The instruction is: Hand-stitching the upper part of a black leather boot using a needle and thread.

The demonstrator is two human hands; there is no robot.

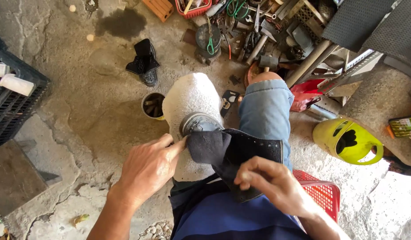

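Both hands grip a black boot upper (227, 153) draped over a metal last (197, 123): left hand (147, 166) presses fingertips on its toe, right hand (272, 182) pinches the eyelet edge beside a red basket (323, 193).

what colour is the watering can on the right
Yellow-green plastic watering can, seen best in the head view.

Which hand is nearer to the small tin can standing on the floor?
Left. The left hand lies just below the tin can, fingers touching the dark boot. The right hand grips the boot's upper, farther off across the lap.
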